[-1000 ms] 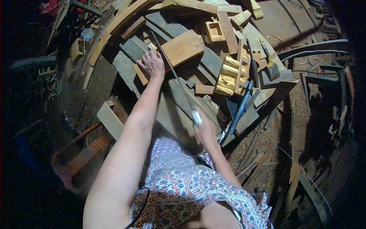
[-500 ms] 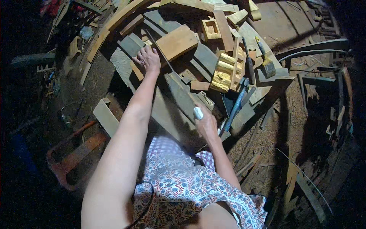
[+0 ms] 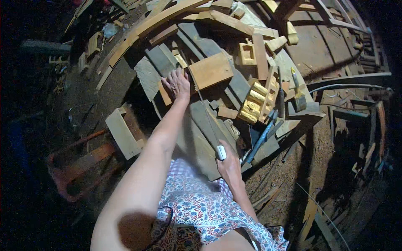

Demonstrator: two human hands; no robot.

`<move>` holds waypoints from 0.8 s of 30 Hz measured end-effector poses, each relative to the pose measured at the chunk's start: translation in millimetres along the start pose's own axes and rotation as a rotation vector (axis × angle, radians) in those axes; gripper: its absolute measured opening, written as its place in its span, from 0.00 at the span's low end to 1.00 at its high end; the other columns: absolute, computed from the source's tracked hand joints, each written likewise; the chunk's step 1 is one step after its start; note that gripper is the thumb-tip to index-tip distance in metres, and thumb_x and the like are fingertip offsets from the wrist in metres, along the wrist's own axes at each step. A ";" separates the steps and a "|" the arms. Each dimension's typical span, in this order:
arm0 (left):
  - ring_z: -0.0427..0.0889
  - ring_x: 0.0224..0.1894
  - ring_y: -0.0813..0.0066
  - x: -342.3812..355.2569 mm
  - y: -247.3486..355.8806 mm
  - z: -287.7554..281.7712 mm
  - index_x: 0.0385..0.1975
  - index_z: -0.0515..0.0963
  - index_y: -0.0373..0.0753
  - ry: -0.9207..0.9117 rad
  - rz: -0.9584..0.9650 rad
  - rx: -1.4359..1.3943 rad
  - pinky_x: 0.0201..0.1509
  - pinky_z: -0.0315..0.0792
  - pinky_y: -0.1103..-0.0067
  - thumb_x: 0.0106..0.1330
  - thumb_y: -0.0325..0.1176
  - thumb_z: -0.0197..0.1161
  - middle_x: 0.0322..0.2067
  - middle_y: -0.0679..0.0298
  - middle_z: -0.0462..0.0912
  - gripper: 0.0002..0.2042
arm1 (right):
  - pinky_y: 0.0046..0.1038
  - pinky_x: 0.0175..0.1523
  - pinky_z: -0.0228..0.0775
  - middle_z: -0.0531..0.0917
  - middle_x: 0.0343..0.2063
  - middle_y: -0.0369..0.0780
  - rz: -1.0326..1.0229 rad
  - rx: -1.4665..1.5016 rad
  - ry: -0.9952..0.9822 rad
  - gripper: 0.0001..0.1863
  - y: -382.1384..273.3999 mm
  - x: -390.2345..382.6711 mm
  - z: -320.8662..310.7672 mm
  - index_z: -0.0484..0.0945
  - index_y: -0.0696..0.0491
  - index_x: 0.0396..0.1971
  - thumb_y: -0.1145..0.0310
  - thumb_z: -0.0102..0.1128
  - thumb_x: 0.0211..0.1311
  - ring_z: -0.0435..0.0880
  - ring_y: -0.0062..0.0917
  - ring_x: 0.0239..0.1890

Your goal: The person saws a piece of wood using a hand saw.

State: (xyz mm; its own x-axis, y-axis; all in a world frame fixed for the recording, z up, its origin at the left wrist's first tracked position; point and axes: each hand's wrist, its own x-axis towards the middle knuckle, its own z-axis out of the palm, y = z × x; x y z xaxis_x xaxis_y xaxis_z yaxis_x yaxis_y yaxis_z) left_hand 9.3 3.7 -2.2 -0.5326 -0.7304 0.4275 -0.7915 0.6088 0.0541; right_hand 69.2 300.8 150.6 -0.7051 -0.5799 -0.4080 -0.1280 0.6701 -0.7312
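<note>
A wooden block (image 3: 211,71) is touched by a saw (image 3: 221,153), with a hand at each end of the blade.
The saw's white handle is wrapped tightly by the right hand (image 3: 228,163), and part of it is hidden in the fist. The blade is thin and dark — hard to follow — and is seen up by the block's left end. The left hand (image 3: 178,85) is laid on wood just left of the blade, its fingers spread apart; what is under the palm is covered. The block is set just right of that hand, well ahead of the right one.
</note>
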 end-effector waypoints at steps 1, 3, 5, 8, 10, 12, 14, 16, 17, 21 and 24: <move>0.70 0.46 0.62 1.4 -5.1 4.3 0.42 0.72 0.45 -0.047 -0.024 -0.057 0.60 0.50 0.55 0.58 0.38 0.56 0.37 0.63 0.73 0.13 | 0.43 0.44 0.69 0.79 0.36 0.54 0.028 -0.007 -0.034 0.31 -10.8 0.6 -4.9 0.63 0.46 0.57 0.74 0.57 0.48 0.78 0.48 0.40; 0.68 0.47 0.61 4.2 -5.4 8.5 0.45 0.71 0.44 -0.153 -0.030 -0.119 0.63 0.46 0.51 0.57 0.38 0.56 0.38 0.61 0.72 0.15 | 0.43 0.44 0.69 0.79 0.36 0.54 0.041 0.007 -0.046 0.31 -6.1 3.8 -4.9 0.63 0.46 0.57 0.74 0.58 0.48 0.78 0.48 0.40; 0.68 0.46 0.62 1.9 -0.2 4.5 0.41 0.72 0.44 -0.087 -0.007 -0.101 0.62 0.46 0.50 0.56 0.37 0.56 0.37 0.62 0.72 0.13 | 0.43 0.44 0.69 0.78 0.35 0.55 0.112 0.048 -0.082 0.30 -2.2 10.7 -4.9 0.65 0.47 0.56 0.74 0.57 0.48 0.78 0.49 0.40; 0.68 0.46 0.62 6.2 -6.2 2.6 0.37 0.71 0.44 -0.143 -0.010 -0.084 0.62 0.46 0.49 0.57 0.37 0.54 0.36 0.63 0.72 0.10 | 0.44 0.43 0.70 0.78 0.36 0.56 0.061 0.021 -0.056 0.29 -19.2 57.6 6.1 0.66 0.47 0.55 0.74 0.56 0.48 0.77 0.51 0.39; 0.69 0.46 0.62 1.1 -12.8 9.0 0.38 0.71 0.44 -0.068 -0.021 -0.111 0.63 0.46 0.49 0.59 0.35 0.51 0.36 0.62 0.72 0.09 | 0.44 0.43 0.69 0.78 0.37 0.56 0.005 0.014 0.007 0.29 -12.6 77.0 30.0 0.66 0.47 0.55 0.74 0.56 0.48 0.77 0.51 0.39; 0.69 0.47 0.63 -7.2 9.0 3.5 0.36 0.71 0.44 -0.099 -0.053 -0.120 0.60 0.51 0.54 0.61 0.29 0.44 0.36 0.62 0.72 0.08 | 0.42 0.43 0.69 0.78 0.38 0.55 0.056 0.003 0.031 0.27 -12.6 83.1 27.9 0.67 0.48 0.54 0.73 0.55 0.50 0.77 0.50 0.41; 0.69 0.47 0.62 -6.8 1.4 1.0 0.37 0.72 0.44 -0.117 -0.065 -0.176 0.61 0.50 0.54 0.61 0.32 0.47 0.37 0.62 0.72 0.08 | 0.40 0.45 0.69 0.78 0.38 0.53 0.044 0.053 0.000 0.27 -5.4 43.3 14.9 0.67 0.49 0.55 0.75 0.54 0.50 0.77 0.49 0.42; 0.69 0.47 0.62 -5.7 6.8 -7.8 0.38 0.72 0.44 -0.171 -0.083 -0.126 0.61 0.51 0.55 0.61 0.37 0.51 0.38 0.61 0.72 0.09 | 0.37 0.48 0.69 0.77 0.43 0.53 0.081 0.014 -0.042 0.32 17.8 0.1 6.9 0.66 0.48 0.56 0.81 0.54 0.47 0.76 0.46 0.47; 0.69 0.47 0.62 -3.6 3.1 -6.0 0.35 0.72 0.43 -0.102 -0.078 -0.136 0.62 0.49 0.53 0.59 0.38 0.54 0.37 0.60 0.72 0.08 | 0.35 0.49 0.69 0.76 0.45 0.52 0.117 0.009 -0.069 0.32 19.4 -18.3 0.6 0.66 0.47 0.56 0.83 0.53 0.46 0.75 0.45 0.48; 0.68 0.47 0.61 4.6 4.3 -5.6 0.32 0.70 0.43 -0.001 0.008 -0.142 0.60 0.48 0.50 0.57 0.37 0.55 0.36 0.59 0.71 0.08 | 0.40 0.46 0.69 0.78 0.40 0.53 0.035 0.076 0.008 0.34 20.6 -16.3 -2.4 0.65 0.49 0.56 0.82 0.56 0.43 0.77 0.49 0.42; 0.68 0.47 0.61 4.7 -8.6 1.6 0.33 0.70 0.43 -0.053 0.003 -0.135 0.61 0.46 0.49 0.57 0.36 0.54 0.36 0.60 0.71 0.07 | 0.36 0.45 0.69 0.77 0.41 0.54 0.130 0.126 -0.096 0.26 -14.3 51.0 3.7 0.68 0.49 0.54 0.77 0.50 0.51 0.77 0.48 0.44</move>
State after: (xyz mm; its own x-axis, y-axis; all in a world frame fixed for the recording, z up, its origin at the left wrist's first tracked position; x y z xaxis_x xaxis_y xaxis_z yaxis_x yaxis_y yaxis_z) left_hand 13.1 -5.6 -2.2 -0.5530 -0.7414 0.3802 -0.7440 0.6448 0.1752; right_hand 37.6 259.9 138.3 -0.6397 -0.5374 -0.5495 0.0525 0.6827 -0.7288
